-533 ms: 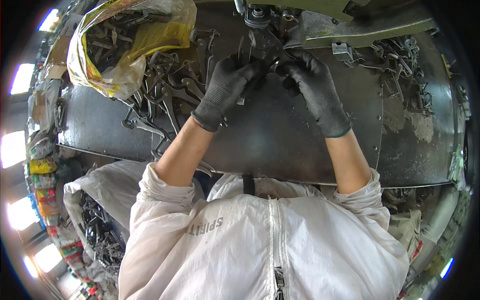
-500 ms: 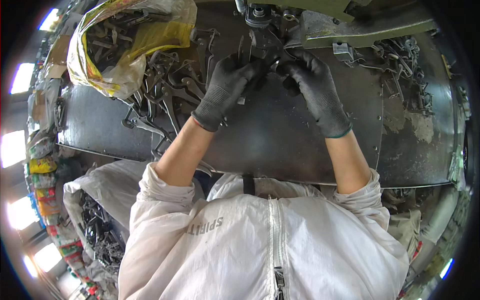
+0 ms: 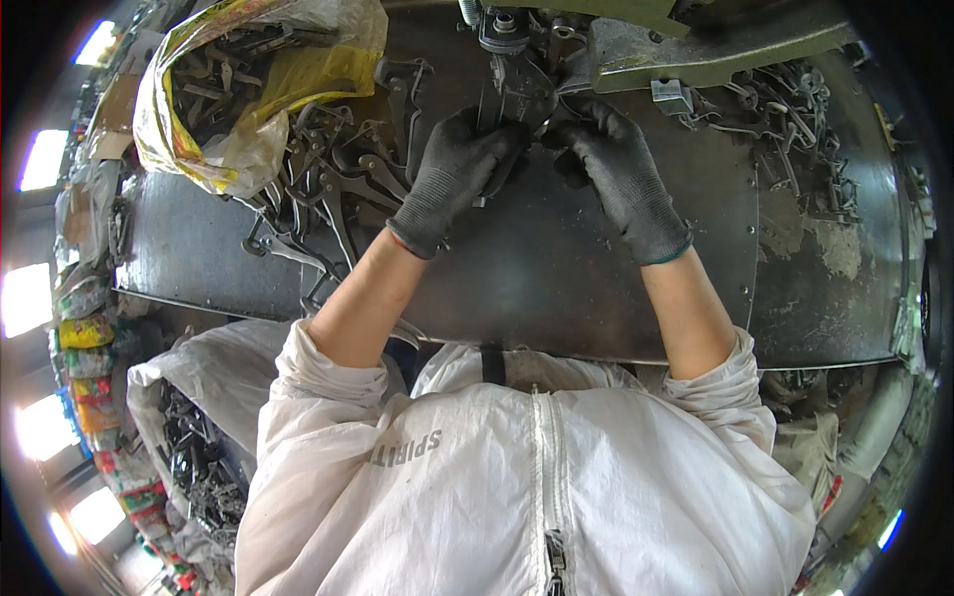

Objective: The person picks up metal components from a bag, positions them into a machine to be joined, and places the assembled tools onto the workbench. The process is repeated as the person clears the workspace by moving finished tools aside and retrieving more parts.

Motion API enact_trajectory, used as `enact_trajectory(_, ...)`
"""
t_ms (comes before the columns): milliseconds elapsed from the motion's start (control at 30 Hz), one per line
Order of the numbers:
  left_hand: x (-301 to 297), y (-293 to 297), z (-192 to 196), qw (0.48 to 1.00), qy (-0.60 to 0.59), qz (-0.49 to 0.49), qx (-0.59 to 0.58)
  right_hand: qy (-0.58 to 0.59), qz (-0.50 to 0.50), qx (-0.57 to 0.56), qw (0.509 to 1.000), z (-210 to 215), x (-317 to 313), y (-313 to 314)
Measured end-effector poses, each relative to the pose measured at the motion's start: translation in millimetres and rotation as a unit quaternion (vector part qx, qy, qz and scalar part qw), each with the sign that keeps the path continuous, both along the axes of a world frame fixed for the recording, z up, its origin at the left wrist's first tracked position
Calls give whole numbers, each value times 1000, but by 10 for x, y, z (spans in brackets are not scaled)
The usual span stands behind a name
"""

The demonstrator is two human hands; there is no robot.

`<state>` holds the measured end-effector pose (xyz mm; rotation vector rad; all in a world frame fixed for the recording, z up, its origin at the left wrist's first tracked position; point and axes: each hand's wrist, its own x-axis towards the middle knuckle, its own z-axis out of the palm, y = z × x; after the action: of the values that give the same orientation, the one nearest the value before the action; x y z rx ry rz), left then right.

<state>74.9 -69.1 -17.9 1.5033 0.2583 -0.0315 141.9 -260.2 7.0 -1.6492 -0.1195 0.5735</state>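
Both hands wear black gloves and are side by side at the far middle of the metal table [image 3: 556, 288], just before a machine. My left hand [image 3: 467, 157] is closed around flat metal tool parts [image 3: 485, 104] that stick up past its fingers toward the machine head [image 3: 504, 35]. My right hand [image 3: 608, 149] has its fingers bent together at a thin curved metal piece [image 3: 542, 87] between the hands. Its grip point is partly hidden. Dark gloves and dark metal blend here, so I cannot tell whether these parts are joined.
Metal plier parts [image 3: 328, 189] lie heaped to the left, beside a yellow and clear plastic bag [image 3: 328, 74] of metal pieces. More small metal parts [image 3: 795, 119] are scattered at the right. A green machine arm [image 3: 715, 55] spans the far right. Below left sits a white sack [image 3: 214, 363].
The metal parts now show more plainly beneath the machine head. My right hand has shifted slightly up and left; my left hand stays nearly in place. The whole view has moved a little.
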Motion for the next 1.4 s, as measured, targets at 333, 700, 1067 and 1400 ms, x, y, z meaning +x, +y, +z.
enact_trajectory(333,-30,-91,64,997,17,-12,68,-18,-34,9,999,-121,-60,13)
enact_trajectory(700,-47,-32,16,998,-25,39,-46,-14,-33,41,998,2,-63,-74)
enact_trajectory(1067,-85,-67,150,999,19,23,-16,16,16,50,999,-10,-39,-120)
enact_trajectory(1400,-87,-88,197,999,27,23,-19,1,9,31,999,-47,-35,-120)
